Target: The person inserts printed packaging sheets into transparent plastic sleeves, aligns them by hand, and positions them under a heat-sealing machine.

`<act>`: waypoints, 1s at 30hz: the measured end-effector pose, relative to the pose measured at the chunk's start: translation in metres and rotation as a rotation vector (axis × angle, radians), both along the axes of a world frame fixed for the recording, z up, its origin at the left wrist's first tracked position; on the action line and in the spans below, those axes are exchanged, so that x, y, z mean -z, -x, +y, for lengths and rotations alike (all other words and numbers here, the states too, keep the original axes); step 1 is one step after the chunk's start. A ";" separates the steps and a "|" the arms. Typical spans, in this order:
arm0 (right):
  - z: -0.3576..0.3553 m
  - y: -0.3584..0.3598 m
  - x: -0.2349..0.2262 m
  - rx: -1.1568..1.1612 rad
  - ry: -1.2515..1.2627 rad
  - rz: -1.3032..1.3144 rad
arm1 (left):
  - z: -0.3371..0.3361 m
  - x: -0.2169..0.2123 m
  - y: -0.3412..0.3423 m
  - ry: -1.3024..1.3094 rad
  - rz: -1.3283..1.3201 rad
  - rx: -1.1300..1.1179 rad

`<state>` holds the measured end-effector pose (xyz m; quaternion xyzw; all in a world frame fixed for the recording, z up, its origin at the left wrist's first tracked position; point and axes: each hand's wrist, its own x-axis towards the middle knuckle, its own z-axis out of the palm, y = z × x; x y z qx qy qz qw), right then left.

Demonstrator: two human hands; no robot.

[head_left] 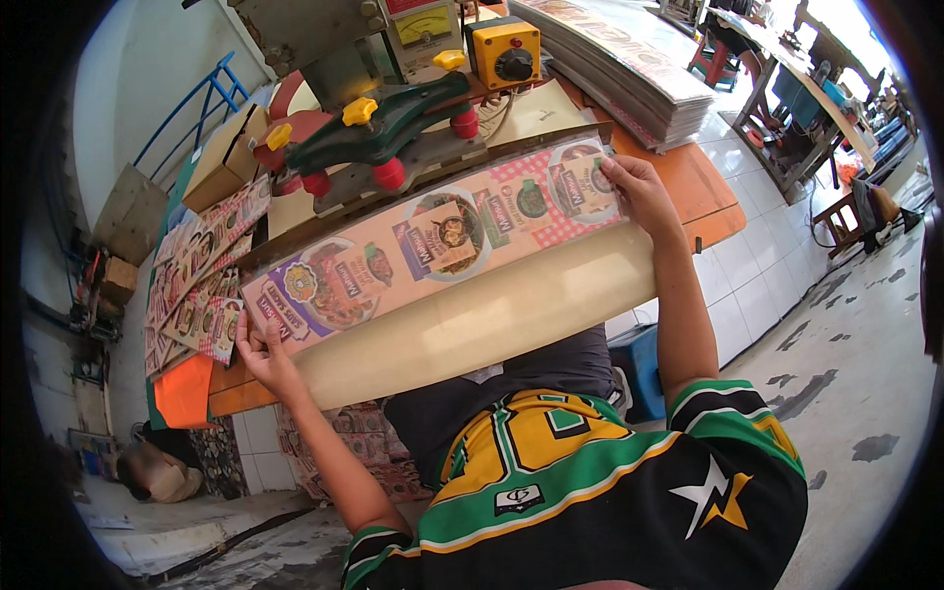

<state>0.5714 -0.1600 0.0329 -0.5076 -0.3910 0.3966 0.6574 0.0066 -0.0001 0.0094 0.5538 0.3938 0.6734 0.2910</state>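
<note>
A long printed strip of food-package film (433,241) lies across a cream-coloured work board (492,315) in front of me. My left hand (264,352) grips the strip's left end at the board's corner. My right hand (637,192) holds the strip's right end, fingers over its edge. Just behind the strip stands a green press machine (388,123) with red and yellow knobs.
A yellow switch box (506,51) sits on the machine. Cut printed packages (197,280) are stacked at my left, a tall pile of printed sheets (629,74) at the back right. An orange table (703,197) carries the board. White floor tiles and benches lie to the right.
</note>
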 end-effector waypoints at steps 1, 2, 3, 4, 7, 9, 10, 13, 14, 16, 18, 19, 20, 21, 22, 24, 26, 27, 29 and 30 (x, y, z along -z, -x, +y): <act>0.000 0.004 -0.002 0.015 -0.024 -0.048 | 0.002 0.002 0.000 0.001 0.001 0.001; 0.000 0.006 -0.003 0.030 -0.049 -0.096 | 0.003 0.003 0.002 -0.013 -0.081 0.023; 0.002 0.004 -0.001 0.029 -0.049 -0.096 | 0.002 0.005 0.007 0.027 -0.061 0.037; 0.004 0.000 0.002 0.053 -0.070 -0.166 | 0.002 0.008 0.011 0.066 -0.041 0.057; 0.007 0.010 -0.002 0.080 -0.097 -0.222 | 0.003 0.017 0.036 0.166 0.029 0.103; 0.009 0.012 -0.002 0.090 -0.102 -0.209 | 0.000 0.020 0.046 0.186 0.020 0.109; 0.013 0.012 0.000 0.073 -0.115 -0.226 | -0.002 0.017 0.045 0.206 0.011 0.116; 0.013 0.013 0.002 0.061 -0.125 -0.243 | -0.007 0.012 0.037 0.140 -0.043 0.138; 0.014 0.015 0.001 0.064 -0.122 -0.244 | -0.007 0.012 0.036 0.140 -0.043 0.136; 0.015 0.015 0.003 0.067 -0.120 -0.253 | -0.007 0.012 0.036 0.127 -0.070 0.135; 0.014 0.013 0.003 0.071 -0.119 -0.263 | -0.008 0.012 0.036 0.131 -0.087 0.142; 0.015 0.013 0.003 0.077 -0.113 -0.288 | -0.008 0.012 0.037 0.132 -0.104 0.146; 0.017 0.014 0.002 0.082 -0.109 -0.313 | -0.007 0.013 0.038 0.129 -0.104 0.139; 0.017 0.014 0.002 0.075 -0.113 -0.313 | -0.006 0.015 0.038 0.143 -0.096 0.130; 0.017 0.014 0.003 0.100 -0.098 -0.324 | -0.007 0.014 0.039 0.155 -0.087 0.115; 0.016 0.013 0.004 0.111 -0.092 -0.331 | -0.008 0.015 0.037 0.142 -0.082 0.122; 0.014 0.012 0.004 0.115 -0.089 -0.294 | -0.008 0.013 0.033 0.127 -0.078 0.133; 0.014 0.013 0.005 0.100 -0.099 -0.269 | -0.008 0.011 0.033 0.131 -0.087 0.150; 0.013 0.011 0.004 0.084 -0.084 -0.279 | -0.011 0.008 0.031 0.129 -0.104 0.181; 0.014 0.011 0.005 0.075 -0.064 -0.291 | -0.011 0.007 0.032 0.125 -0.104 0.176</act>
